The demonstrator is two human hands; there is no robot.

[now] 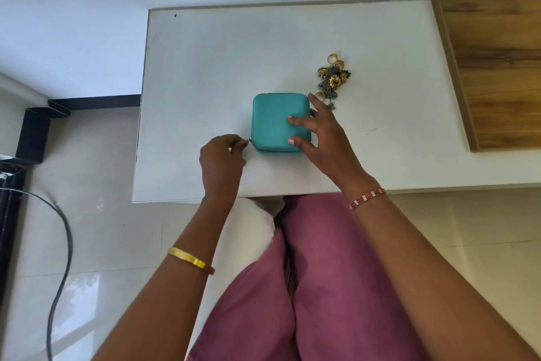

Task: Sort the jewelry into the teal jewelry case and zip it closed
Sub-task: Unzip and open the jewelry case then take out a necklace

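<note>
- Off the desk's left edge, over the pale floor, a grey cable [63, 243] curves down past a dark stand; neither has any part in this job.
- Near the front edge of the desk [205, 67], left of the middle, my left hand [221, 160] is curled, its fingertips pinching the small zip pull [249, 141] at the front left corner of the case. A gold bangle [190, 260] sits on that forearm.
- Just right of it, about the middle of the desk and a little back from the front edge, the teal case [278, 122] lies flat with its lid down. It looks zipped all round, so I judge I am only about to unzip it.
- My right hand [320, 132] rests on the case's right side, fingers spread and fairly straight across the lid and down the right wall, steadying it rather than gripping. A red-and-white bracelet [367, 198] is on that wrist.
- Further right, towards the back, the jewellery [332, 79] lies in one tangled heap on the desk, just beside the case's back right corner: gold rings, chains, what may be earrings. I cannot tell the pieces apart.
- Against the right edge, a wooden board [494, 67] lies along the desk.
- As I judge it, nothing is sorted yet: opening, sorting every piece and zipping shut all remain.
</note>
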